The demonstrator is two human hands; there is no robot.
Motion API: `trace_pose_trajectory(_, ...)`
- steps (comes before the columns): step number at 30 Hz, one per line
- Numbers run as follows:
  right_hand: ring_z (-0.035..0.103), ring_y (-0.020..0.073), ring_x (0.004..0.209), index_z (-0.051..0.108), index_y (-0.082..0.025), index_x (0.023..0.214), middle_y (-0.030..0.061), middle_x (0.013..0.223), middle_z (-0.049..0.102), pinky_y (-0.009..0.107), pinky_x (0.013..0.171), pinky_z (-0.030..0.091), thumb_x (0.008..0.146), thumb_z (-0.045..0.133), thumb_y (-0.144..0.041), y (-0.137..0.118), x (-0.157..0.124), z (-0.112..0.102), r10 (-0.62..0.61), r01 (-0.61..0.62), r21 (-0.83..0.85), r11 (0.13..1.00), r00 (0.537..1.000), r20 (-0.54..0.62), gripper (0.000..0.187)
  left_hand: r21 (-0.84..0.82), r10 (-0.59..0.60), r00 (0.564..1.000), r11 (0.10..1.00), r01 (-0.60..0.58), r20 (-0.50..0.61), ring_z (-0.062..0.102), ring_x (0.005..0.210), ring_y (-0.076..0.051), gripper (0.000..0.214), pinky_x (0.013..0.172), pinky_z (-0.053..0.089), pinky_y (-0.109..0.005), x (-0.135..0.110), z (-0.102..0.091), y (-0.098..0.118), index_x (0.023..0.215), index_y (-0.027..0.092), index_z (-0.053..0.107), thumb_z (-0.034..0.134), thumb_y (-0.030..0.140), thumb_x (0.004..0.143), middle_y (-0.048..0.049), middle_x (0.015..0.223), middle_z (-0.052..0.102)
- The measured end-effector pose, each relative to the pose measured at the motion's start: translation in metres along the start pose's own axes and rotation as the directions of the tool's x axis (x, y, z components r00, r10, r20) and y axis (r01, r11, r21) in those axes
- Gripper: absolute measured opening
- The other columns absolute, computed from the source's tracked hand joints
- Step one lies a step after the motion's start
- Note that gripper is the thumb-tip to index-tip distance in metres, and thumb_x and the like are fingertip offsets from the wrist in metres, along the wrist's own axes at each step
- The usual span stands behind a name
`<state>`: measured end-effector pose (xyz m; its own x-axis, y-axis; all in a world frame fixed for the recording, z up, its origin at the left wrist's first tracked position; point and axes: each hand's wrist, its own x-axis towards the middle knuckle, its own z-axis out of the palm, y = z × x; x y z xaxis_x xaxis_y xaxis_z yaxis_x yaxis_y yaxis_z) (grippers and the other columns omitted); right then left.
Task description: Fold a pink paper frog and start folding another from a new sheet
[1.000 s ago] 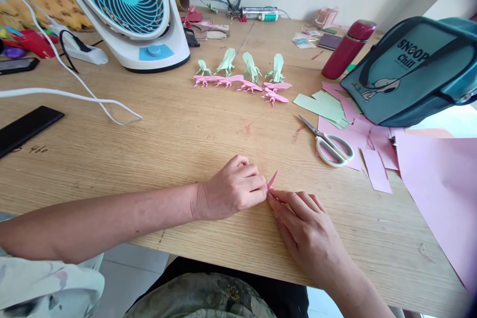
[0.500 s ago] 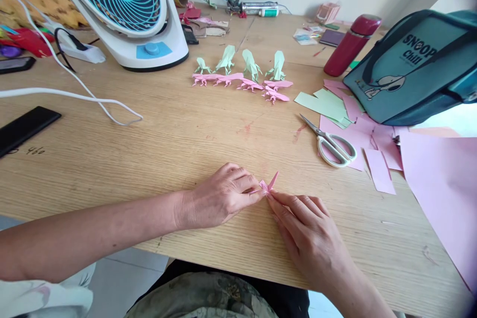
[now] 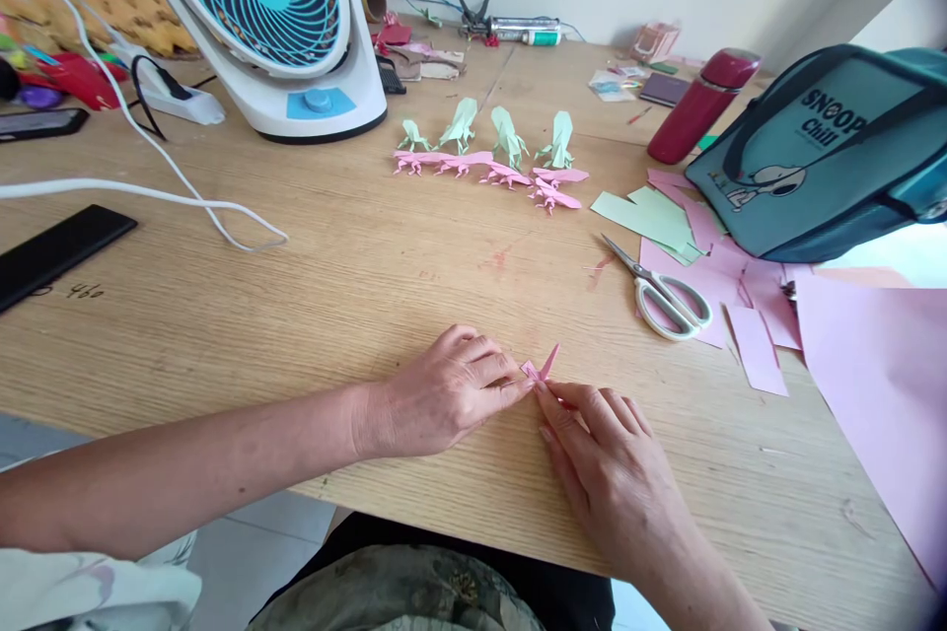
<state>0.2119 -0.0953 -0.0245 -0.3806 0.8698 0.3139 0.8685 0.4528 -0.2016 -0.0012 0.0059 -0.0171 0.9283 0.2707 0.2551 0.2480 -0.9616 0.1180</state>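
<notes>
A small piece of folded pink paper (image 3: 547, 364) is held between my two hands near the front edge of the table, with a narrow point sticking up. My left hand (image 3: 451, 389) pinches it from the left with thumb and forefinger. From the right, my right hand (image 3: 603, 454) grips its lower part between the fingertips. The fingers cover much of the paper. Farther back stand several folded pink paper figures (image 3: 507, 174) in a row, with several light green paper figures (image 3: 460, 125) just behind them.
Scissors (image 3: 658, 291) lie to the right on pink paper pieces (image 3: 756, 347), near green paper pieces (image 3: 643, 220). A red flask (image 3: 702, 106) and a teal bag (image 3: 821, 158) stand behind. At left are a fan (image 3: 318, 108), a white cable (image 3: 184, 192) and a black flat object (image 3: 63, 251).
The whole view has shifted slightly, so things sit a little farther right. Both hands keep their pinch on the pink paper, with only small finger movement.
</notes>
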Motion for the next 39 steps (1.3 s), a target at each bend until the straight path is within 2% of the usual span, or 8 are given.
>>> trace_pose_trajectory(5,0.056,0.0251,0.088,0.049,-0.019,0.139,0.0115,0.108,0.064,0.04,0.075,0.046,0.097,0.045,-0.013,0.002,0.0,0.001,0.005,-0.005,0.013,1.0,1.0,0.03,0.043,0.044,-0.02,1.0,0.999,0.019,0.015,0.057,0.106,-0.022,0.044,0.092,0.04,-0.039,0.001,-0.001,0.002,0.14,0.017,0.048,0.05,0.017,0.096,-0.0111,0.119,0.065)
trace_pose_trajectory(10,0.056,0.0246,0.088,0.05,-0.02,0.139,0.011,0.107,0.064,0.039,0.074,0.046,0.096,0.045,-0.011,0.002,0.0,0.001,0.019,-0.02,0.042,0.999,1.0,0.01,0.044,0.063,-0.05,0.999,0.997,0.049,0.017,0.056,0.103,-0.021,0.039,0.094,0.039,-0.039,0.002,-0.001,0.002,0.137,0.02,0.051,0.046,0.019,0.098,-0.0089,0.114,0.067)
trace_pose_trajectory(18,0.057,0.023,0.087,0.058,-0.02,0.13,0.0102,0.105,0.064,0.038,0.075,0.047,0.095,0.049,-0.011,-0.001,-0.001,0.002,0.06,-0.058,0.042,0.997,0.997,-0.046,0.037,0.052,-0.036,0.999,0.998,0.037,-0.025,0.058,0.099,-0.019,0.033,0.092,0.04,-0.037,-0.006,-0.004,0.002,0.126,0.022,0.061,0.052,0.016,0.095,-0.0068,0.111,0.068)
trace_pose_trajectory(22,0.058,0.0226,0.086,0.06,-0.02,0.129,0.0105,0.104,0.064,0.038,0.074,0.048,0.096,0.049,-0.015,-0.002,-0.001,0.005,0.077,-0.074,0.051,0.996,0.995,-0.059,0.035,-0.043,-0.124,0.989,0.992,0.121,-0.081,0.059,0.097,-0.017,0.025,0.088,0.042,-0.034,-0.009,-0.003,-0.003,0.109,0.023,0.069,0.055,0.012,0.091,-0.0044,0.103,0.07)
trace_pose_trajectory(25,0.058,0.0226,0.087,0.06,-0.02,0.129,0.011,0.105,0.064,0.038,0.074,0.049,0.097,0.048,-0.015,-0.002,-0.001,0.007,0.077,-0.073,0.065,0.995,0.995,-0.068,0.034,-0.155,-0.237,0.96,0.964,0.214,-0.149,0.061,0.091,-0.016,0.028,0.086,0.044,-0.033,-0.008,-0.002,-0.007,0.096,0.02,0.072,0.052,0.003,0.086,-0.0033,0.096,0.071)
trace_pose_trajectory(28,0.058,0.0234,0.089,0.06,-0.018,0.127,0.012,0.107,0.063,0.039,0.077,0.05,0.096,0.049,-0.013,-0.002,-0.002,0.009,0.066,-0.062,0.069,0.996,0.996,-0.064,0.034,-0.245,-0.33,0.925,0.928,0.282,-0.186,0.062,0.089,-0.016,0.032,0.084,0.048,-0.031,0.003,-0.004,-0.006,0.095,0.016,0.07,0.046,-0.001,0.083,-0.0042,0.093,0.069)
trace_pose_trajectory(35,0.057,0.0233,0.091,0.064,-0.018,0.12,0.0119,0.106,0.063,0.04,0.08,0.051,0.095,0.047,-0.01,-0.005,0.0,0.006,0.083,-0.073,0.122,0.99,0.993,-0.084,0.031,-0.239,-0.423,0.905,0.875,0.42,0.043,0.063,0.08,-0.018,0.019,0.074,0.048,-0.029,0.04,-0.004,0.009,0.078,0.016,0.069,0.057,0.022,0.09,-0.0044,0.083,0.065)
trace_pose_trajectory(39,0.058,0.0235,0.093,0.066,-0.017,0.116,0.0116,0.105,0.063,0.041,0.082,0.051,0.095,0.048,-0.01,-0.006,0.0,0.005,0.106,-0.091,0.153,0.984,0.99,-0.091,0.028,-0.283,-0.479,0.875,0.831,0.479,0.075,0.064,0.085,-0.018,0.009,0.078,0.047,-0.03,0.042,-0.001,0.013,0.082,0.017,0.07,0.064,0.023,0.086,-0.0034,0.088,0.068)
